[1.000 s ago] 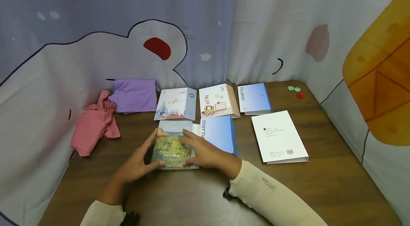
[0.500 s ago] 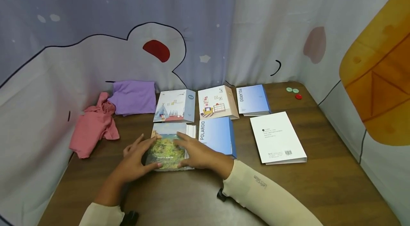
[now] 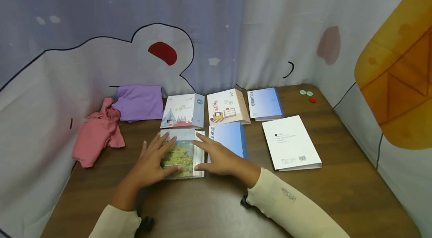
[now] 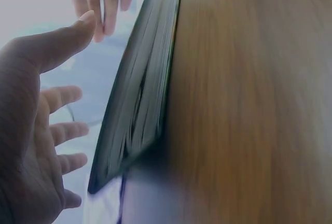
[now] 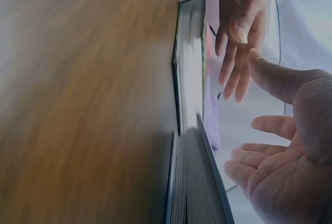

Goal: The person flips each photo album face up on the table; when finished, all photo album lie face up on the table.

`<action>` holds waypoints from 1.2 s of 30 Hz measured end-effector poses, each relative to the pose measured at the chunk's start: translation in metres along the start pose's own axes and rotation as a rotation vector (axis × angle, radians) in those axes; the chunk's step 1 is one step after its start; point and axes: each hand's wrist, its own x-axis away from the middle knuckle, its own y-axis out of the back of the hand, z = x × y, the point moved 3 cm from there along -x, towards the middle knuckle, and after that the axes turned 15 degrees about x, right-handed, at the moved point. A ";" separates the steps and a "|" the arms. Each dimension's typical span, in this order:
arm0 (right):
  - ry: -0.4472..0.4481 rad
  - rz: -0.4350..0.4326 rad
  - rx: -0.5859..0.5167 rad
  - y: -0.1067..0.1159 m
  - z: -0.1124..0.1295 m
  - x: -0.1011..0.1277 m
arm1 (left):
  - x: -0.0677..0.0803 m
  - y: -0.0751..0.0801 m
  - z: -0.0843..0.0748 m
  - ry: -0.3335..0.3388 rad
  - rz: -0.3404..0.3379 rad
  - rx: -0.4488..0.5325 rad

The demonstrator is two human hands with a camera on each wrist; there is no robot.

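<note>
A curtain fills the background, printed in lavender and white with black outlines, a red patch and, at the right, an orange shape. In front of it spreads the brown wood-grain bench. 2 cream sleeves cover the person's forearms: the right sleeve bears dark lettering, the left sleeve is only partly in view. The photo album lies flat on the bench, left of its middle, its cover showing yellow-green trees, with a pale strip down its right side. Well to the right, a white book lies slightly turned, a barcode near its lower edge. A purple cloth lies at the back left, just beside a crumpled pink cloth. Behind the photo album sits a tent-print album, and to its right a drawer-print album. A blue Polaroid album lies just right of the photo album. Both hands hover just above the photo album, fingers spread and gripping nothing: the left hand over its left side, the right hand at its right edge. A smaller blue album lies in the back row. Smallest are 2 pale green discs and 1 red disc at the back right
</note>
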 end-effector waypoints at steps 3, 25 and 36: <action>-0.008 -0.040 0.005 0.006 -0.007 0.009 | -0.011 -0.009 -0.012 -0.036 0.020 -0.003; -0.234 -0.190 0.030 0.035 -0.069 0.080 | -0.060 -0.066 -0.083 -0.143 0.141 0.060; -0.232 -0.266 -0.025 0.014 -0.093 0.082 | -0.066 -0.084 -0.091 -0.162 0.106 0.195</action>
